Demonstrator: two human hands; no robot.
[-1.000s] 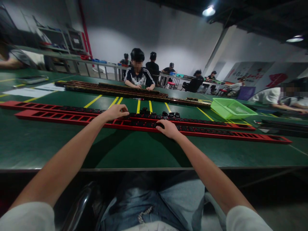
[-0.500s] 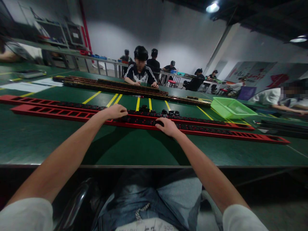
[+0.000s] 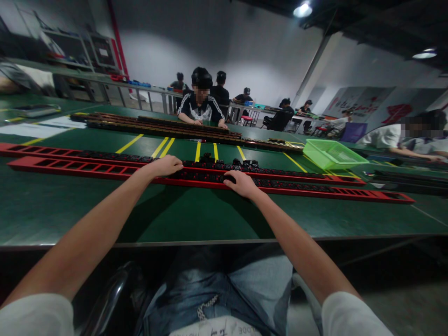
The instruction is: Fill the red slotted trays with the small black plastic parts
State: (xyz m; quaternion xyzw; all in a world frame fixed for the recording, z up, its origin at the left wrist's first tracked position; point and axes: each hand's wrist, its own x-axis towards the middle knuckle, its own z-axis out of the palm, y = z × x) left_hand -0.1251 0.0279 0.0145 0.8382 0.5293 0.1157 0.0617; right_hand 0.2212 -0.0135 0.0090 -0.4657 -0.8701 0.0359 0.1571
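Note:
Two long red slotted rails lie side by side across the green table, a near rail and a far rail. Black square parts fill the middle slots of both; slots at the left are bare. My left hand rests over the near rail with its fingers curled down; whatever is under the fingertips is hidden. To its right, my right hand is at the near rail's front edge, thumb and fingers bent around a dark part whose kind I cannot make out. Several loose black parts sit just behind the far rail.
A green plastic basket stands at the right. Behind the rails lies a stack of long dark strips, with a co-worker leaning over it. White papers lie at the left. Another person works at the right.
The whole view has shifted slightly, so the rails and basket appear a little further left. My left hand has lowered a little onto the rail; my right hand keeps its place.

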